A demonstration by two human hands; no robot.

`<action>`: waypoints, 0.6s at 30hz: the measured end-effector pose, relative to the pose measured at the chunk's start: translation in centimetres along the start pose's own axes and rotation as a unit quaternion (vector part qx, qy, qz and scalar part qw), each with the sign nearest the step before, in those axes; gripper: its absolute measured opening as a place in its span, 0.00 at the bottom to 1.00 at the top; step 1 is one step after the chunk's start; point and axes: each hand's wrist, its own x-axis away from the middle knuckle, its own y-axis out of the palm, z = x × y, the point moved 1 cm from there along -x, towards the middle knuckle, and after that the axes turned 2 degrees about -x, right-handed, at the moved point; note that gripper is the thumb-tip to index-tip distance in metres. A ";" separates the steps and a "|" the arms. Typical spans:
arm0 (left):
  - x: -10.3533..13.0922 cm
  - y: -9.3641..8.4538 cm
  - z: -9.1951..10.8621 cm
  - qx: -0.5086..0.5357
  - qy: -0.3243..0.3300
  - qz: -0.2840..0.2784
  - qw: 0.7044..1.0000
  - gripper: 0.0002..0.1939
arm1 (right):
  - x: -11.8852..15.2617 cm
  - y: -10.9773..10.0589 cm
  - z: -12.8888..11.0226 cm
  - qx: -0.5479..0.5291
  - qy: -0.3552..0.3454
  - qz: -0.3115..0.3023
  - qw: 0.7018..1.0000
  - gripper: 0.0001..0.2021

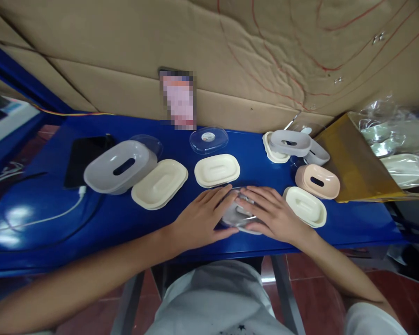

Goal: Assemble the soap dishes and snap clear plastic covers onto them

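Note:
Both my hands lie flat on top of a small oval box with a clear lid (238, 215) at the near edge of the blue table (143, 223). My left hand (204, 216) covers its left side and my right hand (270, 213) its right side, fingertips meeting over the lid. Most of the box is hidden under my fingers. A cream oval tray (217, 170) sits just beyond my hands, and another cream tray (159, 183) lies to the left.
A grey slotted oval part (120, 166) and a black phone (84, 157) with a white cable sit at left. A clear lid (208, 139) lies at the back. Pink (317, 181), cream (305, 206) and grey (290, 142) parts cluster right, beside a yellow bag (356, 160). Cardboard backs the table.

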 end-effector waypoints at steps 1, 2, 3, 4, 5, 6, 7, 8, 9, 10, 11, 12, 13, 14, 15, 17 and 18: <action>0.0 0.1 -0.2 0.008 0.004 0.003 1.000 0.41 | 0.2 0.0 -0.3 0.010 0.000 0.012 1.000 0.34; -0.1 0.1 -0.4 0.016 0.009 0.002 1.000 0.40 | 0.3 0.0 -0.7 0.017 0.003 0.023 1.000 0.36; -0.1 0.1 -0.5 0.024 0.015 -0.001 1.000 0.40 | 0.6 0.0 -1.0 0.024 0.009 0.032 0.999 0.37; -0.2 0.2 -0.6 0.033 0.020 -0.006 0.999 0.40 | 0.9 0.2 -1.3 0.031 0.015 0.037 0.999 0.39; -0.3 0.2 -0.6 0.043 0.022 -0.011 0.999 0.40 | 1.2 0.4 -1.6 0.036 0.021 0.041 0.998 0.41; -0.3 0.2 -0.7 0.053 0.023 -0.014 0.998 0.40 | 1.6 0.6 -1.8 0.039 0.024 0.048 0.998 0.42; -0.4 0.3 -0.7 0.064 0.023 -0.018 0.997 0.40 | 2.0 0.9 -2.0 0.040 0.026 0.058 0.997 0.44; -0.5 0.3 -0.7 0.077 0.023 -0.023 0.997 0.39 | 2.4 1.2 -2.1 0.042 0.027 0.072 0.996 0.45; -0.6 0.3 -0.7 0.091 0.022 -0.027 0.995 0.39 | 2.7 1.5 -2.2 0.046 0.029 0.086 0.995 0.45; -0.7 0.3 -0.8 0.106 0.022 -0.032 0.994 0.39 | 3.1 1.8 -2.3 0.053 0.033 0.102 0.993 0.46; -0.7 0.3 -0.8 0.122 0.020 -0.036 0.992 0.40 | 3.4 2.0 -2.4 0.060 0.039 0.115 0.991 0.46; -0.8 0.3 -0.8 0.136 0.018 -0.040 0.990 0.40 | 3.6 2.2 -2.4 0.065 0.048 0.122 0.989 0.46; -0.9 0.2 -0.9 0.148 0.014 -0.044 0.988 0.40 | 3.8 2.2 -2.4 0.066 0.058 0.122 0.989 0.46; -1.0 0.2 -0.9 0.157 0.010 -0.047 0.987 0.39 | 3.9 2.3 -2.3 0.061 0.068 0.120 0.988 0.45; -1.0 0.1 -1.0 0.163 0.007 -0.050 0.985 0.39 | 4.0 2.3 -2.3 0.053 0.077 0.114 0.989 0.45; -1.1 0.0 -1.2 0.168 0.001 -0.052 0.984 0.38 | 4.0 2.3 -2.0 0.027 0.088 0.096 0.991 0.44; -1.2 -0.1 -1.3 0.167 -0.003 -0.049 0.985 0.38 | 3.9 2.3 -1.8 0.011 0.090 0.088 0.992 0.43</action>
